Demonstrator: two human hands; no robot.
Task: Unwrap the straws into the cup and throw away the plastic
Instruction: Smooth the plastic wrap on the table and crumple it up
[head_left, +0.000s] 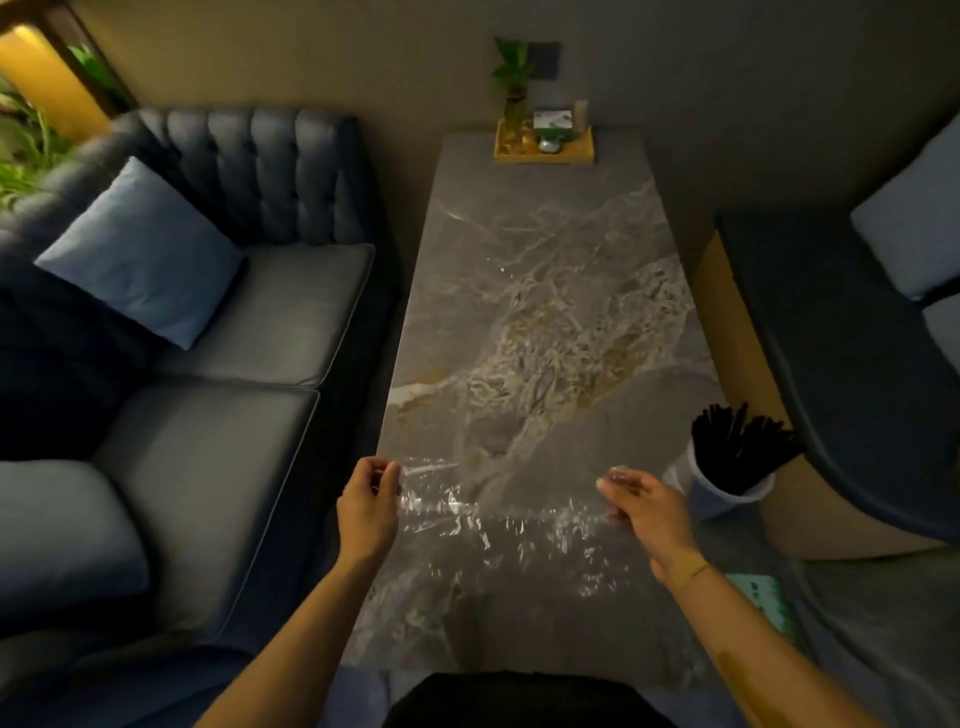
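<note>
A clear, crinkled plastic sheet (498, 525) is stretched out flat above the near part of the marble table (545, 291). My left hand (370, 501) pinches its left edge. On the other side, my right hand (647, 506) holds the right edge. A white cup (719, 491) stands at the table's right edge, just right of my right hand, and it is filled with several black straws (740, 447) that fan out of its top.
A dark tufted sofa (223, 332) with a blue cushion (143, 252) runs along the left. A wooden tray (544, 145) with a plant and small items stands at the table's far end. A dark seat (831, 364) is on the right. A green-white packet (769, 597) lies low right.
</note>
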